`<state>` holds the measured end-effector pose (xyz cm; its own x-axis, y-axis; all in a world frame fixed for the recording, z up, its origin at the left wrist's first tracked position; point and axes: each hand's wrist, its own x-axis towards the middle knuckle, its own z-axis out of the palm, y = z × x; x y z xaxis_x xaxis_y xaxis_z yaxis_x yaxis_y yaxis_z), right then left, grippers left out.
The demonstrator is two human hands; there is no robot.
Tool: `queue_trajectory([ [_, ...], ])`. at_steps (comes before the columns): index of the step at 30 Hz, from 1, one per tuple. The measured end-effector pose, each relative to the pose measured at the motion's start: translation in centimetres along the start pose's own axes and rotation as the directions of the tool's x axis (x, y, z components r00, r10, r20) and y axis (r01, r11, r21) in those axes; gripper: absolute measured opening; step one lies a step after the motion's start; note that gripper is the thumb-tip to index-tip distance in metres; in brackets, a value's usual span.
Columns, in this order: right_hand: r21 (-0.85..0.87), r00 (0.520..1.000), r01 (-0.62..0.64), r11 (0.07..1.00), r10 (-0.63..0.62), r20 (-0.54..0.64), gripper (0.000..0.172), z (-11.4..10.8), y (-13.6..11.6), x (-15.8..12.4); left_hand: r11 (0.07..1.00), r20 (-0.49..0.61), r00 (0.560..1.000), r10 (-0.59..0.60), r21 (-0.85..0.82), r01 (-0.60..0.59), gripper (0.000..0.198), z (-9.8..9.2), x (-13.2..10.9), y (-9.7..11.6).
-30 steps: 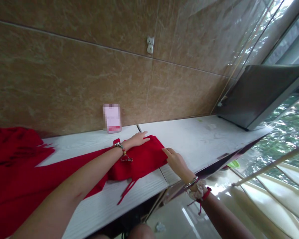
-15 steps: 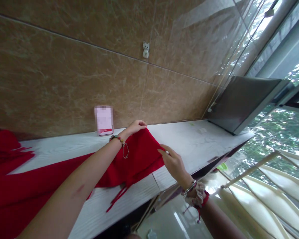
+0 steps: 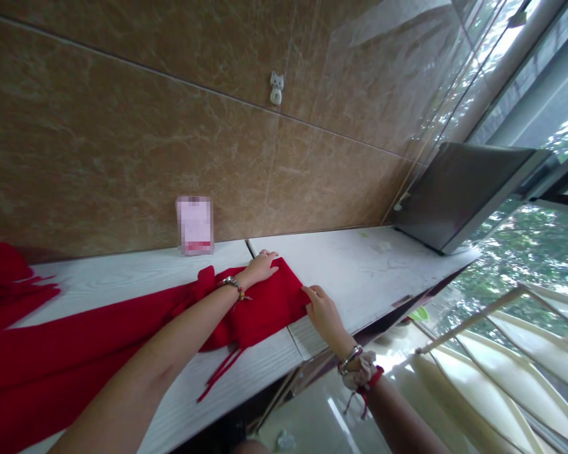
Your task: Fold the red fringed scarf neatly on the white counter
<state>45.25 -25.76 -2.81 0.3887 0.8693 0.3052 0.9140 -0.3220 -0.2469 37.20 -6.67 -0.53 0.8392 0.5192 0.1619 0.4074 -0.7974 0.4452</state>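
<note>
Head view: the left hand (image 3: 261,267) lies flat, fingers stretched, on the folded end of the red cloth (image 3: 265,309). The right hand (image 3: 322,309) meets that fold's near corner with fingers curled; whether it pinches the cloth I cannot tell. The cloth lies on the white shelf (image 3: 369,271), trailing off leftward. Its thin ties (image 3: 218,378) reach toward the shelf's front edge, so I judge the fold could slip or drag off if pressure eases. No container shows; a pink card (image 3: 195,225) leans against the tiled wall.
</note>
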Motion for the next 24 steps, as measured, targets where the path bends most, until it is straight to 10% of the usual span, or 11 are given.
queue_trajectory([
  [11, -0.013, 0.983, 0.149, 0.989, -0.147, 0.107, 0.044, -0.9, 1.0, 0.4, 0.941, 0.334, 0.942, 0.012, 0.316, -0.124, 0.067, -3.0, -14.2, 1.1],
  [24, -0.217, 0.931, 0.364, 0.906, -0.348, 0.109, 0.038, -1.0, 1.6, 0.3, 0.927, 0.252, 0.968, 0.021, 0.358, -0.113, 0.07, -3.2, -16.3, -1.7],
])
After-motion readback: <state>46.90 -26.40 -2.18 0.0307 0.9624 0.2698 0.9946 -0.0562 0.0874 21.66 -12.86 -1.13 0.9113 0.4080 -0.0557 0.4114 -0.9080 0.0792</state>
